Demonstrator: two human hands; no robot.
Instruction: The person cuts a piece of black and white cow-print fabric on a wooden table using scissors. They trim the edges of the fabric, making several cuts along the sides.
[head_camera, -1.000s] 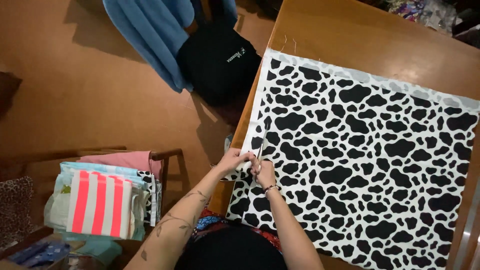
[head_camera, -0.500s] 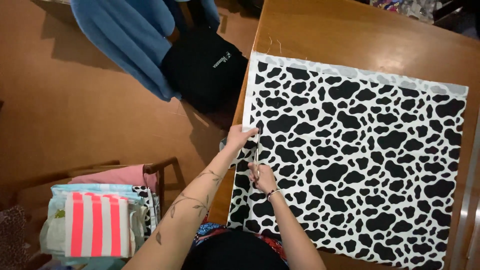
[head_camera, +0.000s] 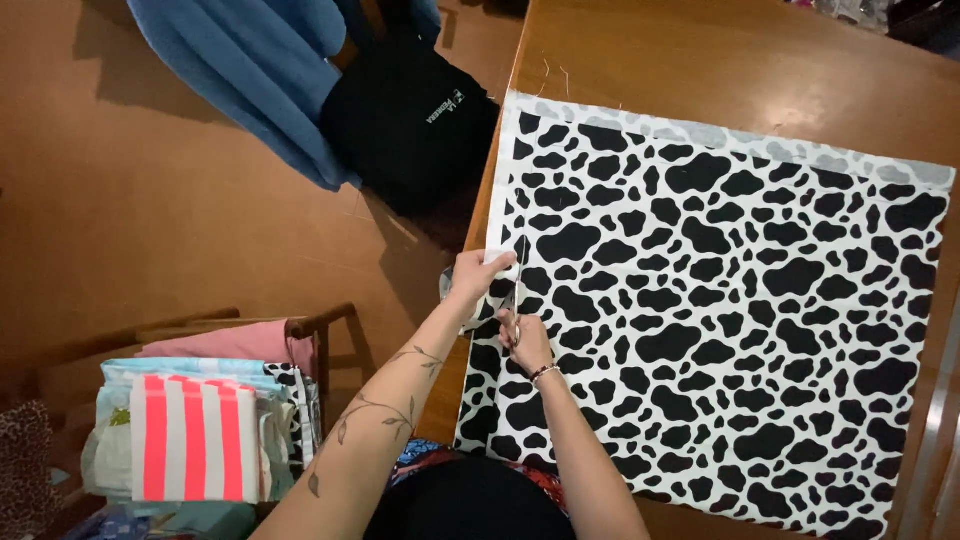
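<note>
A large piece of white fabric with black cow-like patches (head_camera: 720, 300) lies spread flat on a brown wooden table (head_camera: 740, 70). My left hand (head_camera: 472, 278) pinches the narrow strip at the fabric's left edge and lifts it slightly. My right hand (head_camera: 524, 340) grips scissors (head_camera: 514, 300) whose blades point away from me along that left edge, cutting parallel to it. Both forearms reach in from the bottom of the view; the left one bears a vine tattoo.
A black bag (head_camera: 410, 120) and a blue garment (head_camera: 270, 80) hang over a chair beyond the table's left edge. At the lower left a wooden chair (head_camera: 300, 330) holds folded fabrics, one with pink and white stripes (head_camera: 195, 440). The floor is brown.
Both hands and the scissors have moved forward along the fabric's left edge, away from me. The cut strip on the left has grown longer.
</note>
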